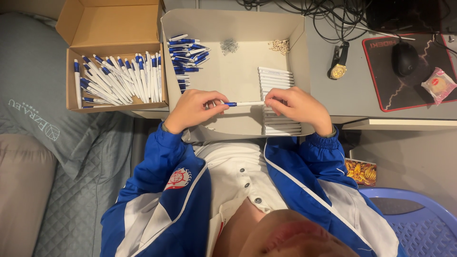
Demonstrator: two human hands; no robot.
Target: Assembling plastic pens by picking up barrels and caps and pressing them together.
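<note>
Both hands hold one pen (pixel 243 103) level above a shallow cardboard tray (pixel 295 47). My left hand (pixel 194 110) pinches its blue end, and my right hand (pixel 297 107) grips its white barrel. Under my right hand lies a neat row of white pen barrels (pixel 276 78). A pile of blue pen parts (pixel 186 56) lies at the tray's far left. A small heap of metal springs (pixel 229 46) and a heap of tiny pale parts (pixel 281 45) sit at the back of the tray.
A second cardboard box (pixel 114 28) to the left holds several finished blue-and-white pens (pixel 116 78). On the grey desk to the right lie a wristwatch (pixel 339 64), a black mouse (pixel 405 59) on a dark mouse pad (pixel 381 85), and a wrapped pink snack (pixel 438 84). A blue plastic chair (pixel 414 223) stands lower right.
</note>
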